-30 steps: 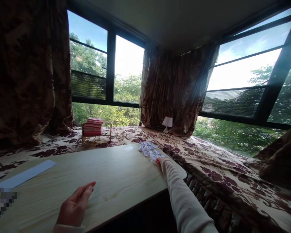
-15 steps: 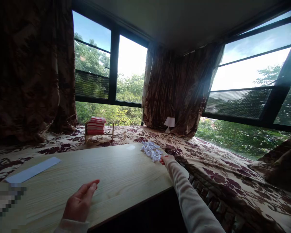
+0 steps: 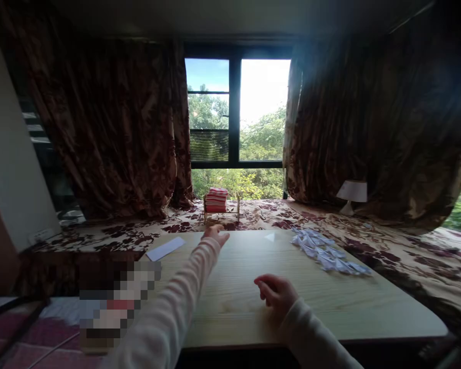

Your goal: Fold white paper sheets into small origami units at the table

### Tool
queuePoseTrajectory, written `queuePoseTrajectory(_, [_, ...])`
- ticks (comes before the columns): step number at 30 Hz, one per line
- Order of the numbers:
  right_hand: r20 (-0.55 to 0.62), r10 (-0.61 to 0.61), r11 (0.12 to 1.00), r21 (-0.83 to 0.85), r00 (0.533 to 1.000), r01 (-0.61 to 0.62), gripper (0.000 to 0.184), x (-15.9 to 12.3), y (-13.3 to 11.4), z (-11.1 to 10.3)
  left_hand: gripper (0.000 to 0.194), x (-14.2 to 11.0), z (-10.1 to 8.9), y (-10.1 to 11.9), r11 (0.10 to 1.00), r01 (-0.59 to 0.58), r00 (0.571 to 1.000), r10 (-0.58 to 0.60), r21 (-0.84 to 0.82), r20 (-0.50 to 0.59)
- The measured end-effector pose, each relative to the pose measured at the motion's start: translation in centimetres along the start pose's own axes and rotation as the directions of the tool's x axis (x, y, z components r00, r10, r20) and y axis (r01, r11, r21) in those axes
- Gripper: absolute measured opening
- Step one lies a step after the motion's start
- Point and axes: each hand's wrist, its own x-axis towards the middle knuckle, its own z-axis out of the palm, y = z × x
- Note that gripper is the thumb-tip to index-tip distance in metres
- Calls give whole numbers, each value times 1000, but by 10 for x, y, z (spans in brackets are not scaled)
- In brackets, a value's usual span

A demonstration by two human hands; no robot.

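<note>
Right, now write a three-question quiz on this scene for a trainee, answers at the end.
1. True or false: the lamp stands to the right of the striped stack in the picture.

2. Which is nearer the flat white strip?
A) right hand
B) left hand

3. Fill in: the folded white pieces lie on the ____.

Key: 1 true; 2 B; 3 table.

L hand nr white strip (R hand lower)
</note>
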Motion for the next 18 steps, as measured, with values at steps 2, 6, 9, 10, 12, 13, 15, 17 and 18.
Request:
queuePoseTrajectory(2, [-1, -36, 999, 18, 999, 36, 26, -3, 2, 13, 27, 20, -26, -24, 988, 51, 997, -59, 142, 49])
queuePoseTrajectory(6, [-18, -69, 998, 1, 997, 69, 28, -4, 6, 12, 30, 34, -80, -85, 917, 132, 977, -185, 377, 106])
queuePoseTrajectory(9, [-11, -106, 992, -75, 994, 104, 29, -5, 5, 8, 31, 30, -106, -121, 849, 180, 954, -274, 497, 123])
queuePoseTrajectory(10, [-12, -118, 988, -103, 993, 116, 29, -5, 4, 8, 31, 28, -111, -130, 829, 189, 947, -295, 526, 125])
queuePoseTrajectory(12, [-9, -137, 979, -154, 990, 134, 29, -6, 3, 9, 30, 25, -116, -144, 799, 196, 938, -321, 568, 128])
queuePoseTrajectory(13, [-12, -147, 975, -173, 989, 143, 29, -6, 2, 10, 30, 24, -117, -149, 789, 195, 936, -326, 583, 129])
queuePoseTrajectory(15, [-24, -164, 969, -193, 986, 156, 30, -7, 1, 12, 30, 24, -117, -158, 778, 186, 937, -324, 600, 129])
queuePoseTrajectory(17, [-28, -163, 967, -201, 986, 154, 31, -7, 1, 14, 31, 25, -113, -165, 779, 172, 944, -305, 604, 124])
queuePoseTrajectory(18, [-22, -157, 968, -204, 987, 150, 32, -7, 1, 14, 31, 26, -112, -168, 783, 163, 949, -291, 601, 121])
